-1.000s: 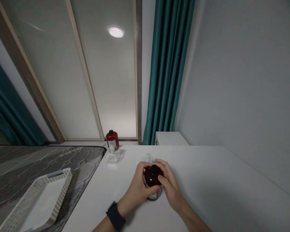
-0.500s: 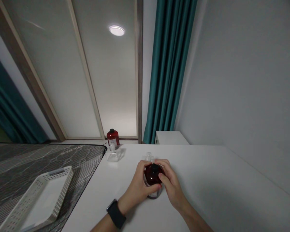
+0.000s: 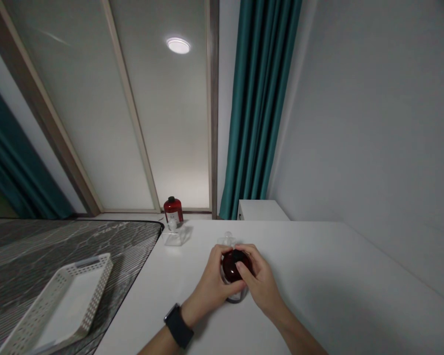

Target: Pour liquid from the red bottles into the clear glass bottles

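A dark red, rounded bottle (image 3: 231,269) with a black cap (image 3: 237,255) stands on the white table in front of me. My left hand (image 3: 217,276) curls round its left side, thumb across the near face. From the right, my right hand (image 3: 258,278) grips the same bottle, its thumb pressing on the shoulder just below the cap. Part of a pale label shows low on the bottle, under my left thumb. Just behind my fingertips is a clear transparent piece with a knob (image 3: 227,237), partly hidden by the hands.
Another red bottle with a black cap (image 3: 173,210) stands at the table's far left corner, a clear stand-like piece (image 3: 173,237) before it. To the left, a white perforated basket (image 3: 105,276) rests on a grey patterned surface (image 3: 133,241). A white cabinet (image 3: 262,210) is beyond the table (image 3: 318,276).
My right thumb has slid left over the bottle's shoulder, closer to the cap. My left hand keeps its hold, and the bottle stays in place.
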{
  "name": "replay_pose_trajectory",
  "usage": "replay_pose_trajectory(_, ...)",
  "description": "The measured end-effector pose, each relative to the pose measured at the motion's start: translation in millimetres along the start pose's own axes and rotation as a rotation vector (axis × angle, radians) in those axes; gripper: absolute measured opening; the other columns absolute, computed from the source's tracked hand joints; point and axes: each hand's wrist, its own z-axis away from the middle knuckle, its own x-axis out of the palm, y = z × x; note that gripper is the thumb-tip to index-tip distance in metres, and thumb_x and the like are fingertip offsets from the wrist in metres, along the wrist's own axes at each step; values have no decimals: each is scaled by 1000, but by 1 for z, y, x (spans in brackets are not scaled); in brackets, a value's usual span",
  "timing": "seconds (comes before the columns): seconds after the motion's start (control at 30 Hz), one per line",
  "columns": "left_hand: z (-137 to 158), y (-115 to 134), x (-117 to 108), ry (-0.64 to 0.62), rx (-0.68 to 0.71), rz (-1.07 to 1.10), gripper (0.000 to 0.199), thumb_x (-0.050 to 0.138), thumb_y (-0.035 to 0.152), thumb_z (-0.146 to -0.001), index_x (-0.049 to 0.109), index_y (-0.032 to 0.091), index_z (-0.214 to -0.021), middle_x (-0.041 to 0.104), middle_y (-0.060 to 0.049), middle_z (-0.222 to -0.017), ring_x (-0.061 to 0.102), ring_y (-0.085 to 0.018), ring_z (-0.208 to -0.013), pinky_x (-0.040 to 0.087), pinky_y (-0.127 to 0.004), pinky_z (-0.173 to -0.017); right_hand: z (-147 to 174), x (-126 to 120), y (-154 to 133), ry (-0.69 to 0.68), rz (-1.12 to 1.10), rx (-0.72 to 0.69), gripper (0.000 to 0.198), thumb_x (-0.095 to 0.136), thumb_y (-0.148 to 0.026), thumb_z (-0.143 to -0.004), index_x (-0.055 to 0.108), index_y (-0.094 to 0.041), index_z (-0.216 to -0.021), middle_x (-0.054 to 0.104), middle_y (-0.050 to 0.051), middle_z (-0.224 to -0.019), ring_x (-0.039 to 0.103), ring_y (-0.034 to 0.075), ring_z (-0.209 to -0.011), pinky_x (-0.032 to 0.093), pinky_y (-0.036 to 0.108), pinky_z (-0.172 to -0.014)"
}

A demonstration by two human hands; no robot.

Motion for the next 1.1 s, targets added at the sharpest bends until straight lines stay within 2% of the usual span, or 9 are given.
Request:
replay_pose_trajectory(0.2, 0, 0, 0, -10, -26, -1, 58, 73, 10, -68, 49, 20, -120, 55, -6, -115, 55, -26, -109, 43, -41, -98, 0, 1, 4, 44, -58, 75, 26, 67, -35, -88, 61, -25, -111, 70, 5, -107, 66, 22, -103, 53, 34, -93)
replay_pose_trajectory(0.6, 1, 0, 0, -2, -43, 0, 62, 74, 11, -67, 49, 21, -123, 54, -6, -120, 54, -27, -114, 41, -41, -102, -4, -4, -1, 99, -154, 38, 24, 70, -42, -88, 56, -26, -100, 73, 6, -109, 67, 22, -107, 51, 39, -99)
replay_pose_trajectory(0.97, 0, 1, -3, -6, -38, -44, 58, 75, 17, -69, 48, 21, -120, 53, -7, -118, 54, -27, -112, 41, -42, -101, -7, -13, -7, 148, -146, 96, 25, 72, -40, -85, 59, -24, -100, 74, 5, -102, 69, 22, -100, 54, 34, -91)
replay_pose_trajectory(1.1, 1, 0, -3, -7, -29, -70, 58, 75, 17, -69, 47, 21, -120, 53, -7, -117, 53, -27, -111, 41, -42, -100, -9, -18, -4, 124, -115, 70, 21, 69, -37, -88, 59, -25, -102, 74, 5, -100, 69, 21, -98, 54, 34, -89)
